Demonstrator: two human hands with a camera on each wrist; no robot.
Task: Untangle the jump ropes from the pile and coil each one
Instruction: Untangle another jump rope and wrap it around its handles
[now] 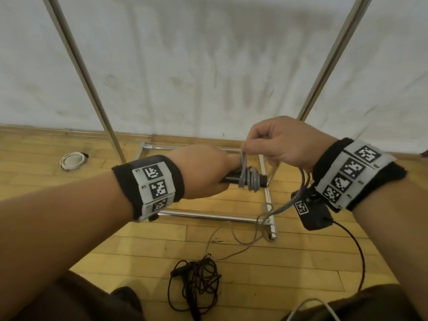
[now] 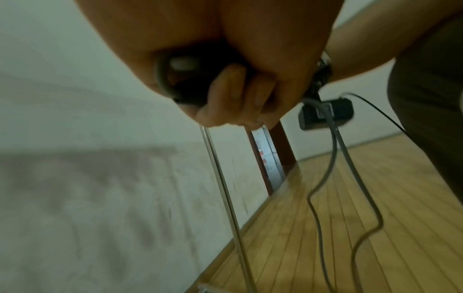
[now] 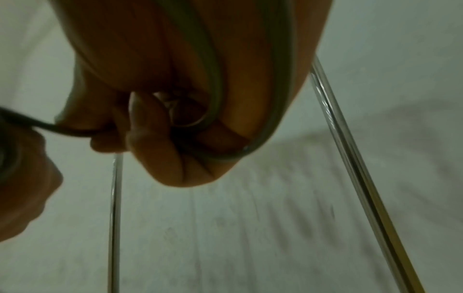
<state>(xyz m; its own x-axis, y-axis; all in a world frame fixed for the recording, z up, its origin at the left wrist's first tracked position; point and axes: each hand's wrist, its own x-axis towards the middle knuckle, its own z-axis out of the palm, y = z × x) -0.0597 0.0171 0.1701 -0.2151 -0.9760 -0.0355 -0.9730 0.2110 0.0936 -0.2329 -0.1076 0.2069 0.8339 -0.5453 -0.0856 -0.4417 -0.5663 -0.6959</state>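
I grip the black cylindrical jump-rope handles (image 1: 234, 179) in my left hand (image 1: 203, 172), fingers curled fully round them, so that they serve as a fixed core for winding. I cannot tell whether one handle or two lie in the fist. The handles lie roughly level and point toward 3 o'clock, which leaves their free end clear for the wraps.

The grey plastic jump rope (image 1: 249, 180) sits on that exposed end in several tight turns, just beyond my left knuckles. From the turns, one strand rises toward 12 o'clock into my right hand (image 1: 281, 141). My right thumb and forefinger pinch this strand, and the remaining fingers are curled in. I hold the right hand above and slightly to 2 o'clock of the coil. I judge that this keeps the strand taut and guides each new turn beside the previous one.

The right wrist view shows more grey rope passing across my right palm. The slack hangs below my right wrist and trails to the wooden plank floor (image 1: 115, 242) at 5 o'clock of the coil. I judge the winding of this rope to be partly done.

The dark red tangled jump rope (image 1: 196, 281) lies in a loose heap on the floor at 6 o'clock, well apart from both hands. It is not yet coiled.
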